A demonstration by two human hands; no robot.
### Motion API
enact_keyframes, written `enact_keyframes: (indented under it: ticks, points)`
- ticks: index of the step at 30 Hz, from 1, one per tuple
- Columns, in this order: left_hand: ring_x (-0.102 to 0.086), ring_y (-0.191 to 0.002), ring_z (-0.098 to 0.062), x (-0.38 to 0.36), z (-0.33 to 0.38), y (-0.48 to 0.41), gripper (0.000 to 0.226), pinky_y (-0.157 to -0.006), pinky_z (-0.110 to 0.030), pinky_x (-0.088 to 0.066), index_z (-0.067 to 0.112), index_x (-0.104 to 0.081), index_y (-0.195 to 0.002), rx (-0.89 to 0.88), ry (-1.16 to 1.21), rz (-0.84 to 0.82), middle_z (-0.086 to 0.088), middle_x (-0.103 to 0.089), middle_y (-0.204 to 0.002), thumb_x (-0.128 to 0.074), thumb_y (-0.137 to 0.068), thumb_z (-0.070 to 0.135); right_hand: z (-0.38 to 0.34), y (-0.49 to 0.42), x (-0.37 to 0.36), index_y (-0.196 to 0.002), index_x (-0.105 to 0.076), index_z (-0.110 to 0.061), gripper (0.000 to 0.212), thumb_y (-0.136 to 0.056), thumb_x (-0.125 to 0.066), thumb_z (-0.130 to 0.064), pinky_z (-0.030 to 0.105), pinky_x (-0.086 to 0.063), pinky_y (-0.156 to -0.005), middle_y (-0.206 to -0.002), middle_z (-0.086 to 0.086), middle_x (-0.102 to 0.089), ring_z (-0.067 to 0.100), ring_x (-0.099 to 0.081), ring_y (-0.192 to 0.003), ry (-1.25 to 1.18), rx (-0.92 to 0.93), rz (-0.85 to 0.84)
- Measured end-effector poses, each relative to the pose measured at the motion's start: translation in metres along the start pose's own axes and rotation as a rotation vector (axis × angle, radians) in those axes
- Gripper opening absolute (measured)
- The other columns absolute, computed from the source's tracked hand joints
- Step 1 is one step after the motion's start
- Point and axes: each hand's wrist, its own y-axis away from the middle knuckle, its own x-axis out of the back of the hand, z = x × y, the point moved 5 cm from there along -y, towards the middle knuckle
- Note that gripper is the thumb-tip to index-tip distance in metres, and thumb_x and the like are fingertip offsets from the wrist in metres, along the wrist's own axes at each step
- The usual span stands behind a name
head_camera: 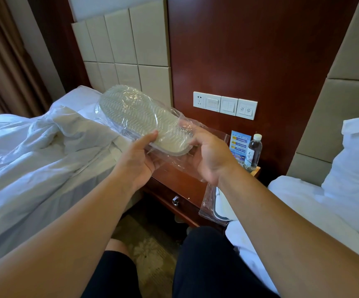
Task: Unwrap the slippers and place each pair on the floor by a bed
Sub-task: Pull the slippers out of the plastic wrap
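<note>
A pair of white slippers in a clear plastic wrapper (131,117) is held up above the nightstand, ridged sole facing me. My left hand (141,157) grips the wrapper's lower left edge with the thumb on the sole. My right hand (208,153) holds the heel end, fingers inside the loose plastic. A second wrapped pair of slippers (216,205) lies at the nightstand's right front corner, partly hidden by my right forearm.
A dark wooden nightstand (174,181) with a drawer knob stands between the rumpled left bed (34,160) and the right bed (303,203). A water bottle (254,152) and a blue card (238,145) stand at its back. Patterned carpet (150,250) lies below, near my knees.
</note>
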Motion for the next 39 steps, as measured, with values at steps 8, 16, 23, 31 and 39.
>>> enact_keyframes:
  ticks: [8, 16, 23, 31, 39]
  points:
    - [-0.074, -0.084, -0.024, 0.009, 0.006, -0.001, 0.030, -0.073, -0.041, -0.061, 0.008, -0.061, -0.106, -0.045, 0.102, 0.206, -0.006, -0.076, -0.088, -0.075, -0.080, 0.012, 0.007, 0.001, 0.010, -0.116, -0.069, -0.025, 0.049, -0.078, -0.074, 0.006, 0.031, -0.060, -0.076, -0.113, 0.000, -0.071, 0.018, -0.070, -0.101, 0.337, 0.132, 0.160]
    - [-0.071, -0.097, -0.026, 0.019, 0.011, -0.001, 0.066, -0.072, -0.040, -0.060, 0.009, -0.053, -0.130, -0.094, 0.145, 0.309, -0.010, -0.071, -0.115, -0.082, -0.070, 0.013, 0.011, 0.002, 0.019, -0.126, -0.063, -0.031, 0.058, -0.074, -0.075, -0.005, 0.028, -0.057, -0.059, -0.104, -0.002, -0.075, 0.017, -0.072, -0.088, 0.403, 0.007, 0.106]
    - [-0.069, -0.101, -0.030, 0.014, 0.010, 0.001, 0.053, -0.068, -0.039, -0.058, 0.010, -0.056, -0.128, -0.068, 0.147, 0.209, -0.012, -0.070, -0.116, -0.076, -0.082, 0.028, 0.008, -0.002, 0.020, -0.130, -0.060, -0.023, 0.069, -0.068, -0.086, -0.004, 0.027, -0.060, -0.075, -0.094, -0.014, -0.076, 0.007, -0.073, -0.087, 0.494, 0.002, 0.064]
    - [-0.072, -0.094, -0.024, 0.033, 0.025, 0.003, 0.053, -0.082, -0.045, -0.058, 0.011, -0.058, -0.126, -0.096, 0.219, 0.458, -0.007, -0.072, -0.112, -0.080, -0.078, 0.022, 0.003, 0.001, 0.026, -0.116, -0.070, -0.027, 0.060, -0.068, -0.080, 0.006, 0.028, -0.058, -0.071, -0.101, -0.009, -0.076, 0.014, -0.073, -0.090, 0.441, -0.018, 0.033]
    - [-0.070, -0.099, -0.024, 0.036, 0.026, 0.003, 0.057, -0.086, -0.047, -0.057, 0.013, -0.056, -0.130, -0.107, 0.198, 0.457, -0.006, -0.070, -0.116, -0.080, -0.079, 0.024, -0.005, 0.003, 0.024, -0.125, -0.063, -0.028, 0.070, -0.061, -0.091, -0.028, 0.028, -0.059, -0.070, -0.106, -0.006, -0.073, 0.011, -0.073, -0.086, 0.754, -0.081, 0.011]
